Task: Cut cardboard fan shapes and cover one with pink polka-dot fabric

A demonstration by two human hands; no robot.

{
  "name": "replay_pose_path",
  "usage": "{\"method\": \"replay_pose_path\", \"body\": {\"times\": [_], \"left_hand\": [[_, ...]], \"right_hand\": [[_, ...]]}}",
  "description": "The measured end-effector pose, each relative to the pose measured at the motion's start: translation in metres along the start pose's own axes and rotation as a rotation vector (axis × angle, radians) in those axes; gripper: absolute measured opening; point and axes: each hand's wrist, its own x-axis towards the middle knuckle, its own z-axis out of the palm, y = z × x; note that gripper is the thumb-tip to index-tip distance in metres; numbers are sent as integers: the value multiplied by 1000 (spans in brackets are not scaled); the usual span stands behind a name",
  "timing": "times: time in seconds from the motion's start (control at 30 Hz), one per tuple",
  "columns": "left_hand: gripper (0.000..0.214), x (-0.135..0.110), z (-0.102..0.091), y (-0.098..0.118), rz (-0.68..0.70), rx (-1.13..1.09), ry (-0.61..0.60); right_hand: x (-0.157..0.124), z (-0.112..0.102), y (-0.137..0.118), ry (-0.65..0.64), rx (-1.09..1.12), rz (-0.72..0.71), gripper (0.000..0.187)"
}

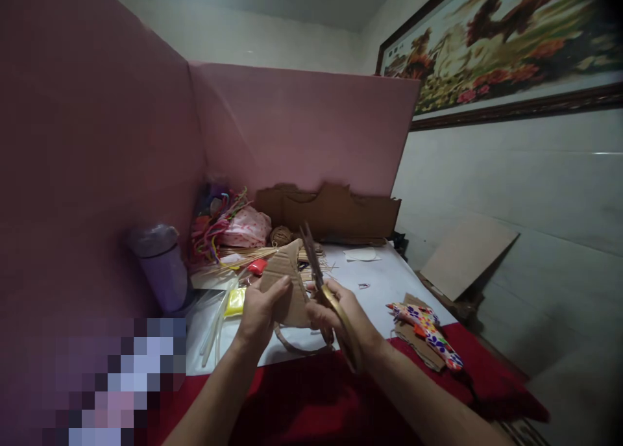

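Observation:
My left hand [260, 313] is closed on a piece of corrugated cardboard [286, 280], thumb on its near face. The piece stands up over the table and narrows to a pointed corner at its top. A pair of scissors [314, 258] with gold handles is in my right hand [343, 313]. Its dark blades point up and away, just right of the cardboard's edge and slightly parted. Below the cardboard hangs a thin curved strip [296, 348]; whether it is still joined to the piece I cannot tell.
A colourful glue gun [431, 335] lies on cardboard scraps at the right. Wooden sticks [243, 261], a yellow packet [235, 302], clear glue sticks [211, 335] and a purple cup [163, 271] are on the left. Large cardboard [341, 212] leans against the pink partition [302, 128] behind.

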Motion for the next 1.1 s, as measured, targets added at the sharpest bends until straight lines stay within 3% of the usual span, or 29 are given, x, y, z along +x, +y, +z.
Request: {"method": "replay_pose_path", "body": {"times": [0.23, 0.5, 0.93, 1.1], "left_hand": [[31, -1, 0, -4, 96, 35, 14], [28, -7, -1, 0, 12, 60, -165], [31, -9, -1, 2, -35, 245, -271], [33, -6, -1, -1, -9, 212, -221]], "right_hand": [[10, 10, 2, 44, 71, -14, 53], [10, -9, 2, -80, 46, -47, 55], [14, -21, 10, -117, 88, -14, 58], [16, -16, 9, -94, 123, -3, 58]]}}
